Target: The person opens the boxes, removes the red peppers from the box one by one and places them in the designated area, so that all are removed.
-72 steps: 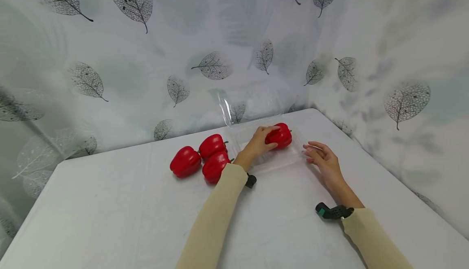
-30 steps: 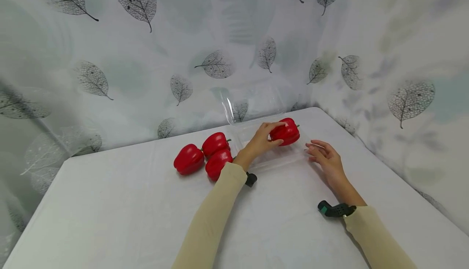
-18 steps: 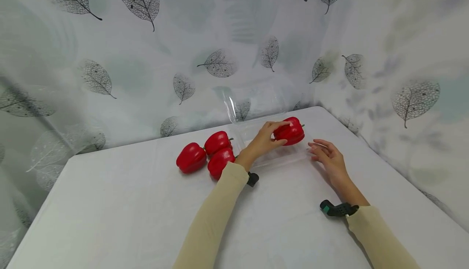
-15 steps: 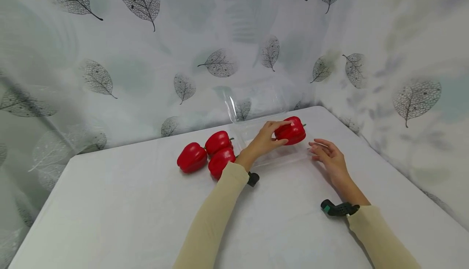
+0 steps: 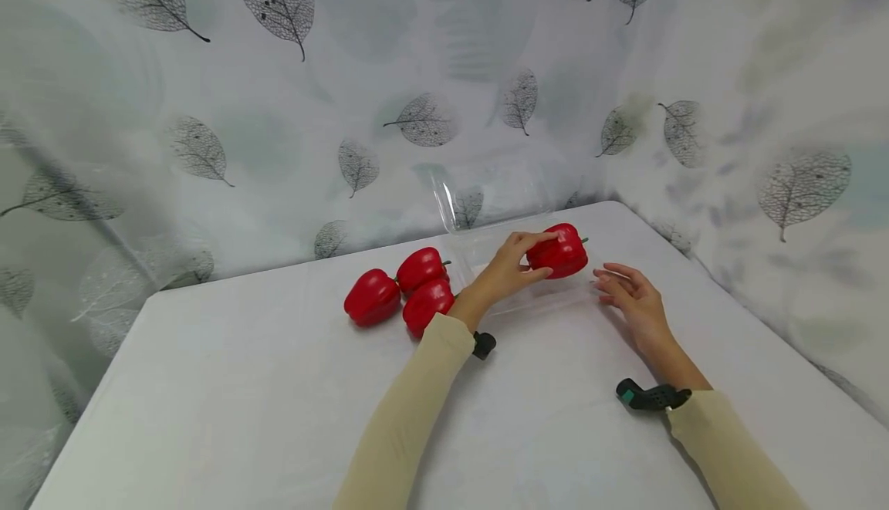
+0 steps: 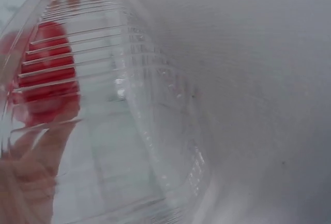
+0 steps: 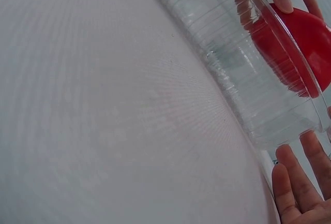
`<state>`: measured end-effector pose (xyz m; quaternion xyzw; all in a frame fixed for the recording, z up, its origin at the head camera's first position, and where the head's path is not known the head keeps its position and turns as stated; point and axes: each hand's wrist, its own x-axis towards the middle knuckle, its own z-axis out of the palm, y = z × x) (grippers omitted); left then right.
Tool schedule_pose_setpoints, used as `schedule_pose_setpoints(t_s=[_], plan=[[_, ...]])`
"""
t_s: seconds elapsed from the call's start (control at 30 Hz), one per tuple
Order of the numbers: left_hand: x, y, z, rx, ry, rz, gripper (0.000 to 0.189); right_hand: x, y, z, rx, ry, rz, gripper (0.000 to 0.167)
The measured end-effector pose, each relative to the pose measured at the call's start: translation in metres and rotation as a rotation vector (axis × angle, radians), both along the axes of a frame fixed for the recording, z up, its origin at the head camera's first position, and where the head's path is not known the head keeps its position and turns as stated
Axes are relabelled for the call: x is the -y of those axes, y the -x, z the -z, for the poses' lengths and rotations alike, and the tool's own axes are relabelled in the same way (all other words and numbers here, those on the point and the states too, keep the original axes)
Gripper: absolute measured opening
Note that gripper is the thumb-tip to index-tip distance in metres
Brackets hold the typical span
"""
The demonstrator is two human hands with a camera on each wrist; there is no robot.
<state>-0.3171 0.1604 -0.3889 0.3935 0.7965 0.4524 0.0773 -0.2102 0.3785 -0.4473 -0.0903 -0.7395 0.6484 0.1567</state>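
Observation:
My left hand holds a red bell pepper between thumb and fingers, its green stem pointing right. The pepper is over the right half of a clear plastic clamshell box with ridged walls. In the right wrist view the pepper shows above and behind the box's rim. My right hand is at the box's right end, fingers loosely bent and holding nothing, fingertips right by the wall. Through the box, the left wrist view shows the pepper and the left hand.
Three more red bell peppers, one of them at the left, lie in a cluster left of the box, beside my left forearm. The box's clear lid stands raised against the leaf-print backdrop. A white cloth covers the table.
My left hand has shifted the bell pepper slightly to the right over the box. The right hand keeps its place at the box's end. The head view has turned slightly left.

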Motion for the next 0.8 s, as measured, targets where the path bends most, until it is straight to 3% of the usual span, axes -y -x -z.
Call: schedule_pose_setpoints(t_s=[0.3,0.8], plan=[[0.005,-0.003,-0.006,-0.059,-0.035,0.010,0.064,0.001,0.001,0.001,0.001,-0.010,0.018,0.051],[0.018,-0.020,-0.019,-0.130,-0.064,0.070,0.060,0.003,0.000,0.000,-0.005,0.005,0.016,0.049]])
